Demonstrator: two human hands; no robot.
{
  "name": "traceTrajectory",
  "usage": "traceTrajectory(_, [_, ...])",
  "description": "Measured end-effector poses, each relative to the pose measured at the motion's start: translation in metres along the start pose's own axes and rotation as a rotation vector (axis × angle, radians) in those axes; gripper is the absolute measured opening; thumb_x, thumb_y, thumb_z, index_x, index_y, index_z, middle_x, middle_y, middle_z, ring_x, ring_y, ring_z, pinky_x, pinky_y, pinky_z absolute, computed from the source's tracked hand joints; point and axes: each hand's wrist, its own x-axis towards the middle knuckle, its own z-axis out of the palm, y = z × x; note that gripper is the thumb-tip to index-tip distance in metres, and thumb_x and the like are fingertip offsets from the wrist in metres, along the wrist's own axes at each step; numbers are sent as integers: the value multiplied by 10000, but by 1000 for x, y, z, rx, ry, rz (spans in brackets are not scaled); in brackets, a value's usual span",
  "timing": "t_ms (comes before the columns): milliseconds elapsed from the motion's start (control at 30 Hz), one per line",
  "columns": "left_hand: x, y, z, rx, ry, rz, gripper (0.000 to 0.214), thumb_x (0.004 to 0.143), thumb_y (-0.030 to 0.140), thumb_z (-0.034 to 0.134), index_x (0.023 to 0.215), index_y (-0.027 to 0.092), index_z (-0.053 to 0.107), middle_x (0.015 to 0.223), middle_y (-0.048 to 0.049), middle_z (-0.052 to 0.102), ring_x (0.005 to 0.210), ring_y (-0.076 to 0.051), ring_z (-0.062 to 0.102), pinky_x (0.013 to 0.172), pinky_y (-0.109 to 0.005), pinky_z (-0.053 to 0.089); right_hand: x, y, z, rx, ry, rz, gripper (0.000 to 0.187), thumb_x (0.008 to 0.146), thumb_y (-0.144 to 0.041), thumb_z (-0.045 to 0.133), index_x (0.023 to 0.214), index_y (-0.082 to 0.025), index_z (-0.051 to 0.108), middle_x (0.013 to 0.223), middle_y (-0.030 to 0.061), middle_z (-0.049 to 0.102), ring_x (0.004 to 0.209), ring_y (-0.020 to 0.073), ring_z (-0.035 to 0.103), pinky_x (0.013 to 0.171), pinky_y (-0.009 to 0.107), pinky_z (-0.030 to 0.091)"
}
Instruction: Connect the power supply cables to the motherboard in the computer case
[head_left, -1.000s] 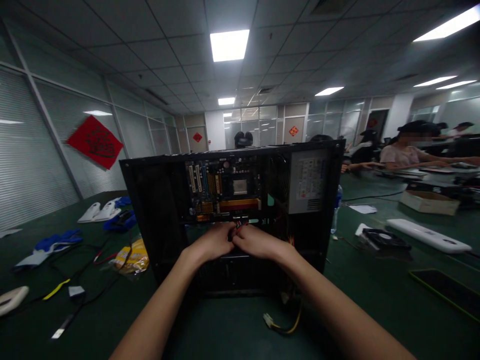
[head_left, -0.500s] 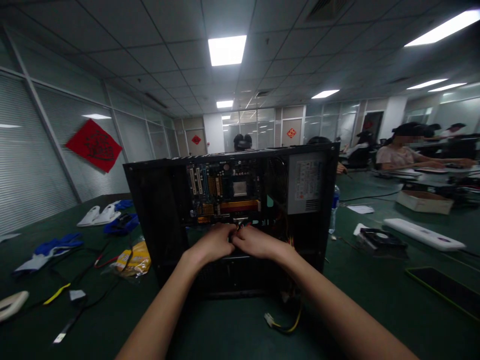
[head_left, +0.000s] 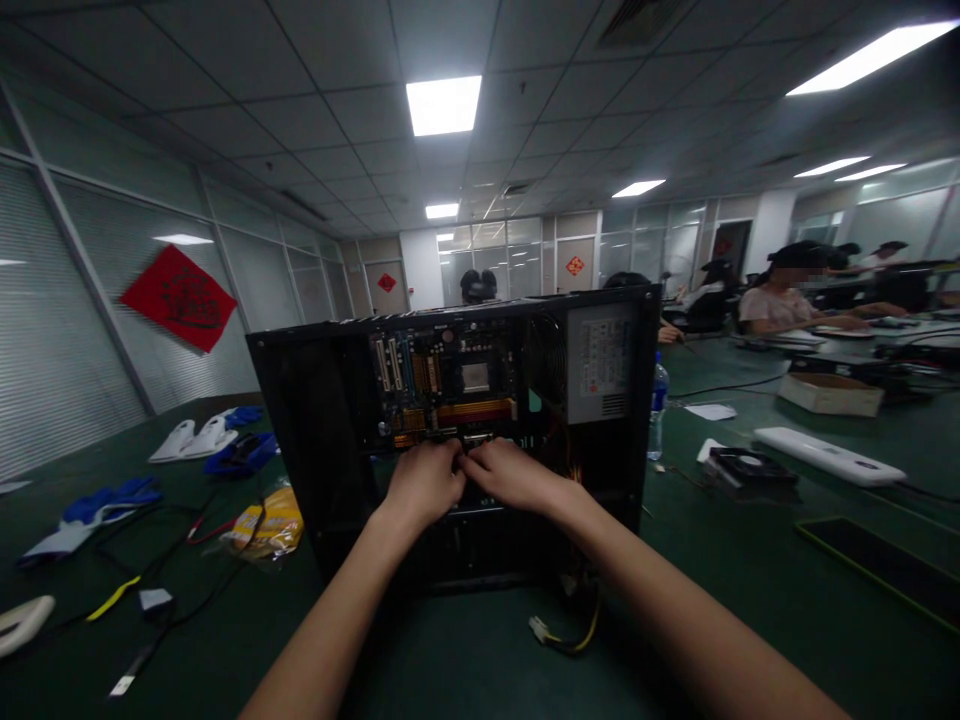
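A black computer case (head_left: 457, 583) stands with its open side toward me on the green table. Inside it I see the motherboard (head_left: 480, 350), and to its right a grey power supply (head_left: 600, 365). My left hand (head_left: 429, 480) and my right hand (head_left: 510, 472) meet at the lower edge of the board, fingers curled and pressed close together. What they grip is hidden behind the fingers. A white plug (head_left: 538, 629) on yellow and black wires hangs out at the bottom right of the case and lies on the table.
Left lie blue-and-white gloves (head_left: 112, 503), a yellow packet (head_left: 270, 523) and dark cables. On the right are a water bottle (head_left: 658, 410), a cooling fan (head_left: 750, 470), a white power strip (head_left: 829, 457), a flat dark panel (head_left: 885, 570) and a cardboard box (head_left: 829, 394). Other people sit beyond.
My left hand has turned slightly, with its knuckles higher against the board's lower edge. My right hand is slightly higher too. The whole view has shifted a little; the case stays put.
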Motion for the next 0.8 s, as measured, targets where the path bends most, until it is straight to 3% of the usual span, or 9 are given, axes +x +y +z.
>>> traceTrajectory(67, [0,-1,0,13,7,-16,187,862,255,514,943,211,677,914,-120,738,909,-326,705,730,-368,501,0,2,-3,-2,-80,-4,419,1053,-243,342,993,-92,728,980,157,743,878,224,692,737,274,426])
traceTrajectory(167, [1,-2,2,20,16,-39,214,912,314,488,879,219,677,892,-98,741,874,-304,712,694,-345,496,-2,8,-7,-73,-315,126,368,1020,-185,382,1169,-72,699,1181,203,697,1040,266,676,822,295,464])
traceTrajectory(267, [1,-2,2,18,29,-53,278,952,331,443,873,219,685,896,-91,746,869,-282,714,697,-332,491,-3,15,-11,-115,-492,270,333,956,-164,466,1080,-48,753,1082,221,728,926,294,709,719,312,493])
traceTrajectory(400, [1,-1,1,4,38,-52,252,940,320,472,875,215,691,902,-92,747,881,-274,712,713,-323,485,-4,16,-13,-85,-534,323,389,982,-306,468,1075,-70,764,1003,186,752,823,269,706,629,295,466])
traceTrajectory(533, [2,-3,4,-34,48,-44,240,934,308,483,851,214,689,888,-92,745,870,-276,709,706,-323,477,-5,18,-11,-52,-408,249,392,979,-353,494,1069,-66,745,1002,182,743,800,239,675,605,269,412])
traceTrajectory(633, [3,-5,5,-85,60,-43,262,941,321,481,843,206,695,877,-105,745,866,-287,708,714,-333,474,-7,18,-10,3,-212,143,323,958,-313,515,908,-95,747,816,122,735,676,191,631,546,251,335])
traceTrajectory(800, [4,-9,0,-256,96,15,344,981,361,436,861,187,707,886,-101,750,883,-261,701,762,-314,471,-5,10,-11,84,115,68,373,981,-335,483,764,-131,708,707,69,702,673,174,616,581,260,303])
